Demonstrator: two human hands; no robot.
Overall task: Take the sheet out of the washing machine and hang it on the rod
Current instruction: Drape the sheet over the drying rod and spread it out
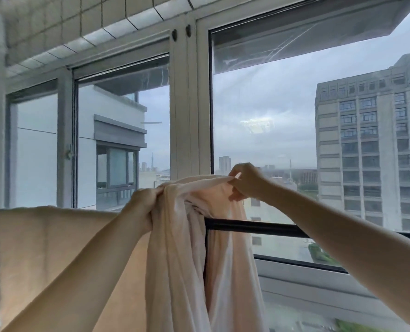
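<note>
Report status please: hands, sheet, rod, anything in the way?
Left hand and right hand both grip sheet top edge. Sheet spread over rod at left, bunched at middle. Nothing blocking bare rod on right.

Both arms raised; left hand (143, 202) gripping, right hand (246, 181) pinching.

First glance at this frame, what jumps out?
Two bare arms reach up mid-frame: the left hand and right hand each grip the pale pink sheet, bunched and twisted over the black rod. At left, part of it already hangs flat. Behind, big windows show grey sky and a tall building at right.
</note>
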